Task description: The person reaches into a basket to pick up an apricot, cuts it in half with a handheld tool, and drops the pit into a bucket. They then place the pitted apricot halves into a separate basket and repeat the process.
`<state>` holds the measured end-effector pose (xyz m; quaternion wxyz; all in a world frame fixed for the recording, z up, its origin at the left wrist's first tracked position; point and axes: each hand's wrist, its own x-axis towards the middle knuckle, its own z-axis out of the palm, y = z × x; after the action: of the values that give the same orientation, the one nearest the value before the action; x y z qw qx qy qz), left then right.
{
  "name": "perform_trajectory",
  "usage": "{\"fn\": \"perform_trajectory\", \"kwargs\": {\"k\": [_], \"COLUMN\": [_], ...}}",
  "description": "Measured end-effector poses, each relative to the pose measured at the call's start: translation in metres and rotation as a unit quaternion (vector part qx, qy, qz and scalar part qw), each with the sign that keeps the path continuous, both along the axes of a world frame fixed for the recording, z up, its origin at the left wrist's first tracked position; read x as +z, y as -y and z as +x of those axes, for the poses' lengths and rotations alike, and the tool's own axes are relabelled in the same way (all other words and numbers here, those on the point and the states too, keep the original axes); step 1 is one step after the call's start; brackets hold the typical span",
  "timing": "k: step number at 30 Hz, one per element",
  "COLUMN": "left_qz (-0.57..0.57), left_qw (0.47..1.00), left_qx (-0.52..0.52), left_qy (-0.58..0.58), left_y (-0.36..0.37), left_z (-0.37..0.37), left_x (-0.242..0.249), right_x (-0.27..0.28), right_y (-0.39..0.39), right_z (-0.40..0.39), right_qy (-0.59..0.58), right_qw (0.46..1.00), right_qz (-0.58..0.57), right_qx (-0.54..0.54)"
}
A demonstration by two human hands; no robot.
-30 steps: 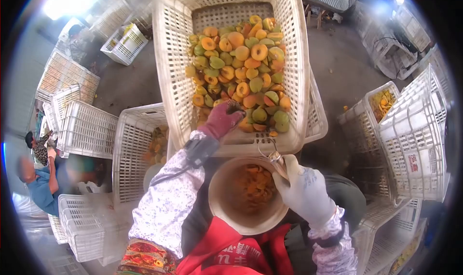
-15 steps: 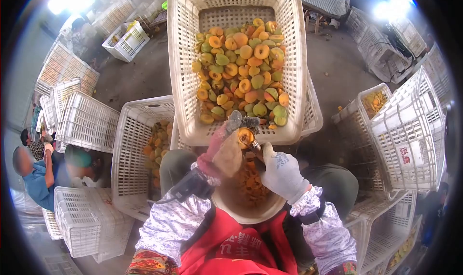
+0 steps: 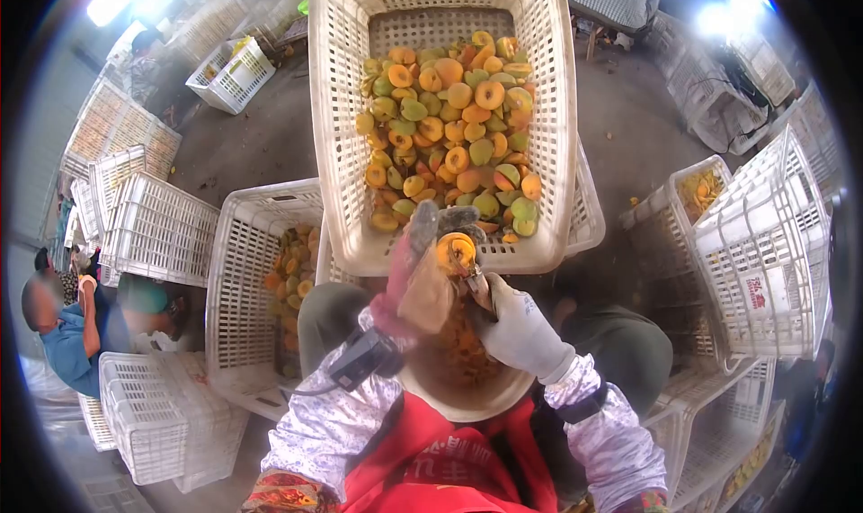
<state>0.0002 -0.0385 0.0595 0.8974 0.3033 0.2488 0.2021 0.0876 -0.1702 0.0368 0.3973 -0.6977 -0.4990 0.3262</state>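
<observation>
My left hand [image 3: 415,275], in a soiled glove, grips an orange peach half [image 3: 456,253] with its cut face up. In a white glove, my right hand [image 3: 526,326] is closed round the handle of a short metal pitting knife [image 3: 478,290]. Its tip meets the peach flesh; the exact shape of the blade is hidden. Below both hands, a white bucket [image 3: 469,409] between my knees holds orange fruit scraps [image 3: 467,349]. Directly ahead stands a white plastic crate [image 3: 550,189] with many green and orange peach halves [image 3: 449,126].
Another crate [image 3: 235,288] with fruit stands at the left, beside my knee. Stacked white crates [image 3: 760,270] rise close on the right, and more crates [image 3: 148,414] stand at the lower left. A person in a blue shirt [image 3: 74,347] sits at the far left.
The peach half and my left hand have tilted and shifted slightly left and up. My right hand has turned, and the knife's tip now sits lower across the fruit's face.
</observation>
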Motion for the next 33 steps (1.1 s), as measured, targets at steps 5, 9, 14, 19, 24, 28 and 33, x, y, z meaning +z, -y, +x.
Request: {"fn": "perform_trajectory", "kwargs": {"k": [5, 9, 14, 19, 24, 28, 33], "left_qz": [-0.005, 0.011, 0.115, 0.099, 0.102, 0.139, 0.161], "left_qw": [0.998, 1.000, 0.978, 0.991, 0.994, 0.990, 0.981], "left_qx": [0.054, -0.019, 0.145, 0.075, -0.027, -0.010, 0.003], "left_qy": [-0.011, 0.017, -0.091, -0.050, -0.031, -0.036, -0.109], "left_y": [-0.006, -0.006, 0.009, 0.010, 0.000, 0.003, 0.002], "left_z": [-0.003, -0.004, 0.009, 0.005, 0.004, 0.001, 0.004], "left_x": [-0.030, -0.010, -0.022, -0.019, -0.021, -0.023, -0.023], "right_x": [0.005, 0.033, -0.005, -0.004, 0.028, 0.025, 0.031], "right_y": [-0.002, -0.004, -0.002, 0.005, 0.003, 0.000, 0.002], "right_z": [-0.009, 0.004, -0.011, -0.003, 0.009, 0.006, 0.006], "right_qy": [0.067, -0.226, 0.024, 0.051, -0.311, -0.213, -0.284], "right_qw": [0.989, 0.961, 0.991, 0.988, 0.934, 0.957, 0.942], "right_qz": [0.134, -0.153, 0.129, 0.137, -0.167, -0.182, -0.160], "right_qx": [0.014, 0.044, 0.023, 0.050, 0.050, 0.080, 0.082]}}
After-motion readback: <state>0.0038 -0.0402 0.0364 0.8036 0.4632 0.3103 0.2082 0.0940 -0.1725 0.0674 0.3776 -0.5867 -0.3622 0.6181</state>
